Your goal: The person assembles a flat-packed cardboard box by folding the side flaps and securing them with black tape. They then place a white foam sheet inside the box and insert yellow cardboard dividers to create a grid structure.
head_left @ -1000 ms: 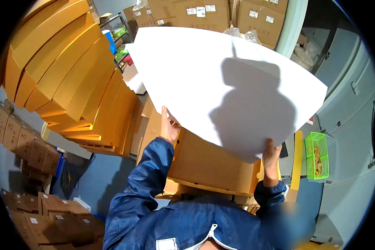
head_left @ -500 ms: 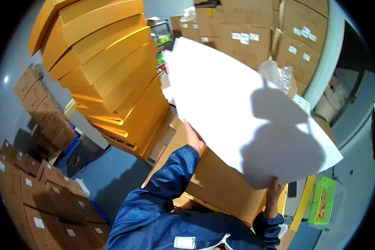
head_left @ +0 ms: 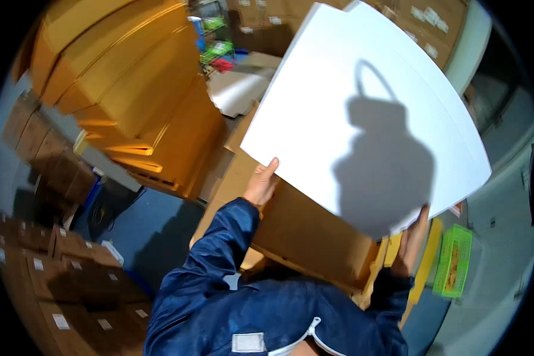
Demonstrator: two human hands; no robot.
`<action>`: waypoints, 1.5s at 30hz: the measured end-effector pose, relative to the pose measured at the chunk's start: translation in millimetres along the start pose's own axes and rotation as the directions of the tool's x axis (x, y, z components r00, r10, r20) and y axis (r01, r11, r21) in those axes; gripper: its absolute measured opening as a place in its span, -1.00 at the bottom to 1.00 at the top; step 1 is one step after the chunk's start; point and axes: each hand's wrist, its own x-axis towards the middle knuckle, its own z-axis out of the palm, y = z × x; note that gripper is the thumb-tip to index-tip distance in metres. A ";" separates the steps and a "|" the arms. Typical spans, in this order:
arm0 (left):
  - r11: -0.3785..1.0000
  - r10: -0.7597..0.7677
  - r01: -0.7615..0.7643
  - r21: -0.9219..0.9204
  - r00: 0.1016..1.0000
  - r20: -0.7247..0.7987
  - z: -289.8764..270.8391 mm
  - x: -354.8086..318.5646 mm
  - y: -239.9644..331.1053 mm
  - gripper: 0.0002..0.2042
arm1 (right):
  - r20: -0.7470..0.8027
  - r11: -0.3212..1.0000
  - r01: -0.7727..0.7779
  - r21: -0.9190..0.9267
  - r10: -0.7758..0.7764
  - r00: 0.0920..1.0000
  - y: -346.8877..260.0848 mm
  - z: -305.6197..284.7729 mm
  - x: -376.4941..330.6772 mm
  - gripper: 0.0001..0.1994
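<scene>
My two hands hold a stack of large white sheets, tilted up in front of me. My left hand grips the near left edge, thumb on top and fingers hidden underneath. My right hand holds the near right edge, its fingers partly hidden by the sheets and shadow. A dark shadow of a head and shoulders falls across the top sheet. At the far side the sheets' edges are slightly out of line. Below them is an open brown cardboard box, partly covered by the sheets.
Tall stacked yellow-orange cartons stand at left, above blue floor. Brown cartons fill the lower left. A white board lies beyond, near a shelf. At right sits a green basket beside a yellow strip.
The sheets have turned and risen, their far left corner swinging right. My right hand has shifted up and right along the edge. The whole view has tilted a little downward.
</scene>
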 end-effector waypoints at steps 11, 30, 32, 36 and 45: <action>0.155 0.368 -0.375 0.914 0.880 0.299 -73.0 24.8 -36.4 -0.50 | -0.089 0.939 0.182 -0.293 -0.216 0.972 84.2 -120.0 2.7 -0.68; 0.642 0.202 -0.346 0.684 0.937 0.283 -7.0 12.3 -29.9 -0.36 | -0.034 0.988 0.155 -0.010 -0.155 0.987 70.1 -172.2 -35.1 -0.44; 0.776 0.106 -0.232 0.586 0.965 0.242 12.1 1.5 -30.6 -0.42 | -0.059 0.999 0.052 0.017 -0.050 0.997 72.5 -174.5 -30.7 -0.43; 0.696 -0.090 -0.234 0.679 0.910 0.405 -12.6 -3.2 -35.9 -0.38 | -0.108 1.000 -0.004 0.004 0.005 0.994 66.4 -172.0 -27.3 -0.49; 0.189 -0.256 -0.421 0.887 0.851 0.459 -25.9 -16.6 -12.6 -0.47 | -0.250 0.893 0.139 -0.429 -0.266 0.931 71.4 -179.8 -28.7 -0.57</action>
